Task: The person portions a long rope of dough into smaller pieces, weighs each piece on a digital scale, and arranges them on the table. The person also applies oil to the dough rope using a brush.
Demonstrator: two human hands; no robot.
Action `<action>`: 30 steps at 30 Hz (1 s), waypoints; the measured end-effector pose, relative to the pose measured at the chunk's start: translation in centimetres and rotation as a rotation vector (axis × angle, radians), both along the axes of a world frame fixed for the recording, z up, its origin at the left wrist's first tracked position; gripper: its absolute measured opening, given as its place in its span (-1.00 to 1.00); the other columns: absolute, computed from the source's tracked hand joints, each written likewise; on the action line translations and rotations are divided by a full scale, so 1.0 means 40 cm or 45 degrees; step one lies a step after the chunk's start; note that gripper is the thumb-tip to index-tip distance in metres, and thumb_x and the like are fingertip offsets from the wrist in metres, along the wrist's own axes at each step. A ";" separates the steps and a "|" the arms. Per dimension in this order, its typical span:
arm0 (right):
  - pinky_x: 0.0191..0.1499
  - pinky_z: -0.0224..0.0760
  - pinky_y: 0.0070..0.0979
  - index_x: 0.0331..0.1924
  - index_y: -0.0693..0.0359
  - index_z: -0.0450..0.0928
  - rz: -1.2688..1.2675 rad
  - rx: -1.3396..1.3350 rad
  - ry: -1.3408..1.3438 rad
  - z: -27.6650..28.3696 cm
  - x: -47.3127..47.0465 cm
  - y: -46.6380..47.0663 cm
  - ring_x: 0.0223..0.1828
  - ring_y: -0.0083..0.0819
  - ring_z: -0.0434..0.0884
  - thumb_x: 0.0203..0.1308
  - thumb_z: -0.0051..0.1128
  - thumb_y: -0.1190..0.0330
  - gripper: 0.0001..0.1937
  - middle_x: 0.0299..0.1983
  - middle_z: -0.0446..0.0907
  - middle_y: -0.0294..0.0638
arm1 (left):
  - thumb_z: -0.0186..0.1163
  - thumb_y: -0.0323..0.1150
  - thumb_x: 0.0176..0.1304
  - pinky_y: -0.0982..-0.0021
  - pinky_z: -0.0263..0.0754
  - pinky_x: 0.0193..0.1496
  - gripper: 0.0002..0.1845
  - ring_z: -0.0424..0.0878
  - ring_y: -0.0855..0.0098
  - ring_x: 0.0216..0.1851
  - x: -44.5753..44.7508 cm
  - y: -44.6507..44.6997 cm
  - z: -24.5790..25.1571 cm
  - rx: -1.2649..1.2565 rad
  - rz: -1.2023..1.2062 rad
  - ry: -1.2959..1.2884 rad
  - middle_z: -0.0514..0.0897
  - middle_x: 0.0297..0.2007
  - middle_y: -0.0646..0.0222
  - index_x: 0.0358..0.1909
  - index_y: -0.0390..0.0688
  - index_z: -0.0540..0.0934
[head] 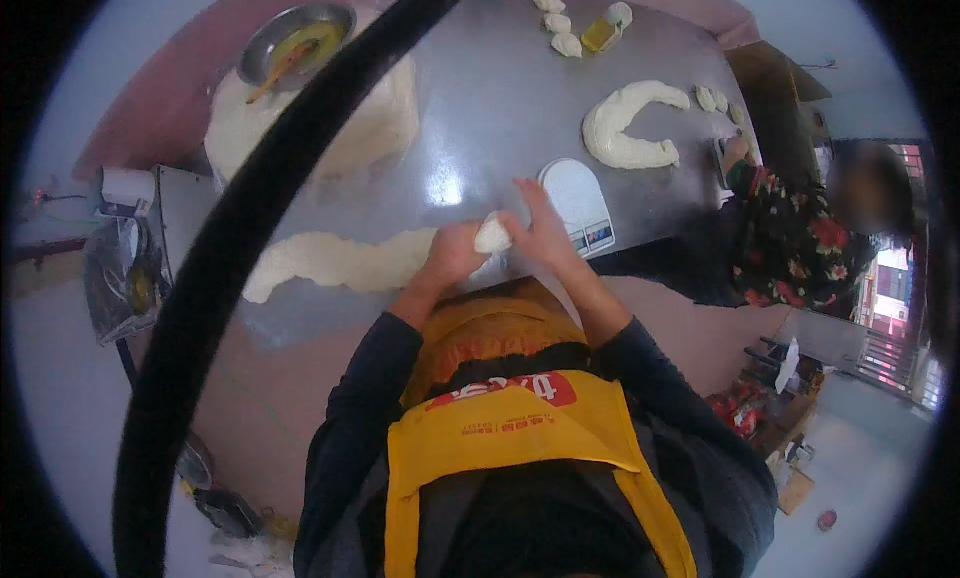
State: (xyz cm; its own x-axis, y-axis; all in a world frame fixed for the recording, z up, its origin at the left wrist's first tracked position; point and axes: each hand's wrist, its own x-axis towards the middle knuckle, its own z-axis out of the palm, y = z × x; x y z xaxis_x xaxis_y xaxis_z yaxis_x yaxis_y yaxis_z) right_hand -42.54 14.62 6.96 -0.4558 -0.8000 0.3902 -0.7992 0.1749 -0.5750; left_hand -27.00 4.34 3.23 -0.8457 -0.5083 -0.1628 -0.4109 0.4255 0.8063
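Observation:
My left hand [455, 254] is closed around the right end of a long dough rope [345, 261] that lies along the metal table's near edge. A rounded end of dough [493, 234] sticks out of that fist. My right hand [541, 229] has its thumb side against this dough end, with some fingers spread upward; whether it grips the dough is unclear. Just right of it sits a white kitchen scale [576, 203] with buttons and a small display.
A thick curved dough roll [611, 132] and several small dough pieces [557, 24] lie farther off, by an oil container [602, 35]. A metal bowl [274, 42] rests on a big dough slab [382, 120]. At right a co-worker [795, 233] reaches onto the table.

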 end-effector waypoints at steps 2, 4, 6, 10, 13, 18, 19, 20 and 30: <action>0.12 0.52 -0.19 0.18 0.30 0.57 0.117 0.459 -0.778 -0.021 -0.020 -0.004 0.04 -0.01 0.69 0.39 0.15 0.07 -0.51 0.05 0.65 0.13 | 0.44 -0.12 0.10 0.08 0.59 -0.02 -0.61 0.71 -0.03 -0.10 -0.032 0.028 0.050 -0.066 0.011 -0.185 0.76 -0.17 0.04 -0.07 -0.08 0.73; 0.02 0.56 -0.17 0.10 0.34 0.62 0.028 0.897 -1.152 0.042 0.016 -0.045 -0.11 0.08 0.71 0.35 0.17 0.02 -0.49 -0.05 0.68 0.14 | 0.45 -0.12 0.10 0.08 0.58 0.00 -0.60 0.71 -0.02 -0.08 -0.042 0.024 0.019 -0.103 0.012 -0.238 0.75 -0.16 0.02 -0.07 -0.10 0.72; -0.07 0.57 -0.17 0.00 0.32 0.66 0.119 0.741 -0.716 0.020 0.004 -0.033 -0.20 0.11 0.70 0.35 0.17 0.05 -0.55 -0.11 0.69 0.14 | 0.45 -0.10 0.09 0.08 0.58 0.01 -0.58 0.71 -0.01 -0.07 -0.035 0.032 -0.009 -0.093 0.055 -0.095 0.75 -0.15 0.01 -0.06 -0.12 0.72; -0.06 0.54 -0.15 -0.13 0.27 0.69 0.214 0.486 -0.577 0.012 0.001 0.006 -0.15 0.14 0.67 0.34 0.18 0.14 -0.67 -0.17 0.68 0.14 | 0.44 -0.07 0.10 0.06 0.57 0.02 -0.54 0.70 -0.03 -0.05 -0.018 0.001 0.002 0.138 -0.087 0.115 0.74 -0.13 0.00 -0.05 -0.14 0.72; -0.03 0.54 -0.27 0.02 0.28 0.66 0.227 0.402 -0.514 -0.015 -0.009 0.013 -0.09 -0.06 0.70 0.35 0.20 0.15 -0.63 -0.12 0.70 0.08 | 0.42 -0.07 0.12 0.05 0.57 0.02 -0.58 0.70 -0.03 -0.04 -0.040 0.004 0.011 0.169 -0.037 -0.026 0.75 -0.09 0.06 -0.07 -0.13 0.72; -0.10 0.54 -0.41 0.18 0.35 0.60 -0.102 0.720 -1.344 -0.042 -0.045 -0.029 -0.19 -0.38 0.66 0.37 0.22 0.11 -0.51 -0.17 0.71 -0.11 | 0.37 -0.08 0.17 0.06 0.58 0.01 -0.64 0.70 -0.04 -0.08 -0.077 0.032 0.038 -0.109 0.018 -0.254 0.76 -0.11 0.12 -0.13 -0.13 0.74; -0.11 0.54 -0.41 0.17 0.35 0.61 -0.141 0.855 -1.459 -0.044 -0.049 -0.034 -0.20 -0.39 0.65 0.36 0.22 0.11 -0.51 -0.18 0.71 -0.12 | 0.36 -0.09 0.17 0.05 0.58 0.01 -0.65 0.70 -0.04 -0.09 -0.082 0.034 0.029 -0.225 0.011 -0.319 0.76 -0.13 0.11 -0.14 -0.13 0.74; -0.12 0.54 -0.42 0.13 0.36 0.63 -0.083 0.881 -1.271 -0.050 -0.050 -0.034 -0.21 -0.40 0.65 0.36 0.22 0.11 -0.53 -0.19 0.71 -0.12 | 0.35 -0.10 0.17 0.04 0.58 0.02 -0.66 0.70 -0.03 -0.11 -0.085 0.038 0.022 -0.341 0.002 -0.382 0.76 -0.15 0.11 -0.15 -0.13 0.74; -0.11 0.54 -0.43 0.03 0.39 0.65 -0.041 0.688 -1.481 -0.090 -0.055 0.019 -0.17 -0.40 0.68 0.29 0.29 0.21 -0.60 -0.16 0.72 -0.10 | 0.19 -0.28 0.15 -0.02 0.43 0.01 -0.82 0.67 0.10 -0.09 -0.113 0.062 -0.052 -0.470 0.011 -0.414 0.77 -0.27 0.23 -0.38 -0.07 0.75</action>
